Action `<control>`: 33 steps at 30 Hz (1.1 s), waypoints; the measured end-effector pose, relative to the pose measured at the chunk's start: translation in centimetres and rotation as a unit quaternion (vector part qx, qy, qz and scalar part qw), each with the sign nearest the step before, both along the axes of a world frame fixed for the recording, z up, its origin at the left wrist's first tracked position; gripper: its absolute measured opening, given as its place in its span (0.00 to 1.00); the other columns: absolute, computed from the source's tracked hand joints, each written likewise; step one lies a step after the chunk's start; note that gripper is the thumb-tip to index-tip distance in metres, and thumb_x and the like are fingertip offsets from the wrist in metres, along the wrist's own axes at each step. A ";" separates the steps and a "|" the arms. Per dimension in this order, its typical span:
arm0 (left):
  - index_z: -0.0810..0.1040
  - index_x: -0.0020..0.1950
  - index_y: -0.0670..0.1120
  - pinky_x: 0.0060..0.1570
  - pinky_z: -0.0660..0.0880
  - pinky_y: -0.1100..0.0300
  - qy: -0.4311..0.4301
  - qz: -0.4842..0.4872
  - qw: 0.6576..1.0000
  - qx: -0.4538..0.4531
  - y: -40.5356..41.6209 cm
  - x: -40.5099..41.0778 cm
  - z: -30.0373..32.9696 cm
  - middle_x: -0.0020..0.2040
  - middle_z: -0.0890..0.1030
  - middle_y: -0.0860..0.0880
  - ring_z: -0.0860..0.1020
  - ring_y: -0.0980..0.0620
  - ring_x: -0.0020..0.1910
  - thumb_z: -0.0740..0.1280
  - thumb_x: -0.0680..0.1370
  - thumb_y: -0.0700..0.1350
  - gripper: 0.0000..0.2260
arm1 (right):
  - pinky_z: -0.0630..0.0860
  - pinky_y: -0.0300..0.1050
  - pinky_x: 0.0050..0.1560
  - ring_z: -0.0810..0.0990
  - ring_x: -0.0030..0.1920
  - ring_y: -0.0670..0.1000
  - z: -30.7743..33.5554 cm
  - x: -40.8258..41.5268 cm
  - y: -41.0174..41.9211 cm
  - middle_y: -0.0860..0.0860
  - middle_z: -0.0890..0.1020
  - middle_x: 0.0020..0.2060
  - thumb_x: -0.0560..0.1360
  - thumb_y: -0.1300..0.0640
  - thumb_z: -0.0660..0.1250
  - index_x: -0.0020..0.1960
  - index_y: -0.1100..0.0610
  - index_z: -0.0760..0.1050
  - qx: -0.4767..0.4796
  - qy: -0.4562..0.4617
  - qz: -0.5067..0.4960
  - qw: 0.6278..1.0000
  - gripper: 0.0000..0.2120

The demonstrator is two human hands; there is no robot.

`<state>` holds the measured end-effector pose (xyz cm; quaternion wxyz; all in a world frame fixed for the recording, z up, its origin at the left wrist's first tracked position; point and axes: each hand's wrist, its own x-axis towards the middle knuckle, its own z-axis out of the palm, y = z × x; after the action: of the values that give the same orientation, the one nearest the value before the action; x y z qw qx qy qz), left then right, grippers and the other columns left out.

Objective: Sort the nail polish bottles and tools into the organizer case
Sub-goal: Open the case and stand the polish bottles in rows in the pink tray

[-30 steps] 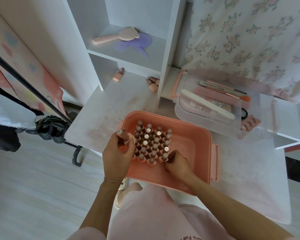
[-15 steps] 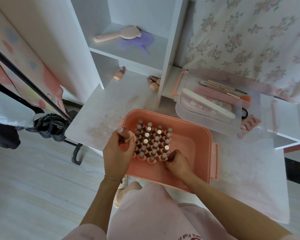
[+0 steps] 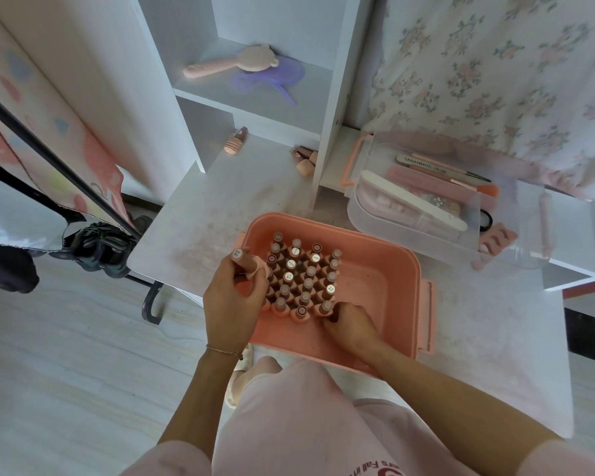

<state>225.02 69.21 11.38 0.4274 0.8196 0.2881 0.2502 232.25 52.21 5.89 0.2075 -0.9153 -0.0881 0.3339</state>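
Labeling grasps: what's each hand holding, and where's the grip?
Left hand holds a nail polish bottle, grip around its body, cap up. Right hand touches the front-row bottles; grip unclear.

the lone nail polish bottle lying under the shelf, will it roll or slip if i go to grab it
The lone bottle lies on its side on the desk, and its body looks rounded, so a nudge would probably roll it. The ribbed body should give fingers some grip. It looks small, so likely light; if glass, a fall to the floor could break it.

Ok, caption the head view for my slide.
Left hand holds a nail polish bottle beside bottles packed in the pink case.
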 end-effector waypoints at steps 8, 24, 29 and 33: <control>0.75 0.48 0.44 0.43 0.72 0.59 -0.005 -0.005 1.000 -0.002 -0.1 0.0 0.3 0.37 0.74 0.60 0.76 0.56 0.38 0.70 0.72 0.40 0.08 | 0.67 0.42 0.42 0.78 0.51 0.60 -0.1 0.0 0.1 0.60 0.82 0.50 0.75 0.50 0.60 0.48 0.60 0.78 0.005 -0.005 0.000 1.000 0.14; 0.77 0.53 0.49 0.44 0.68 0.77 0.006 -0.048 0.999 -0.025 0.2 -0.3 1.0 0.44 0.74 0.62 0.74 0.68 0.44 0.70 0.73 0.42 0.09 | 0.68 0.39 0.41 0.76 0.45 0.51 1.8 1.4 -1.5 0.53 0.80 0.47 0.72 0.50 0.67 0.47 0.57 0.74 -0.027 0.072 0.017 0.997 0.11; 0.74 0.48 0.60 0.48 0.75 0.68 0.011 -0.117 0.987 -0.112 0.0 -0.7 2.0 0.45 0.78 0.64 0.78 0.62 0.46 0.71 0.70 0.37 0.18 | 0.71 0.39 0.35 0.77 0.37 0.47 6.5 1.9 -1.9 0.49 0.79 0.37 0.74 0.53 0.65 0.40 0.53 0.73 0.088 0.034 0.017 0.995 0.05; 0.74 0.52 0.57 0.47 0.75 0.67 0.030 -0.180 0.964 -0.191 -1.4 -1.0 2.1 0.45 0.82 0.61 0.80 0.61 0.46 0.75 0.66 0.37 0.21 | 0.75 0.43 0.42 0.79 0.36 0.44 10.2 1.2 -0.9 0.46 0.81 0.36 0.73 0.57 0.67 0.43 0.50 0.76 0.251 -0.002 0.017 0.968 0.02</control>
<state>223.97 67.81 13.51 0.6053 0.7681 0.1908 0.0844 233.45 51.29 16.10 0.4248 -0.8331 -0.1847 0.3024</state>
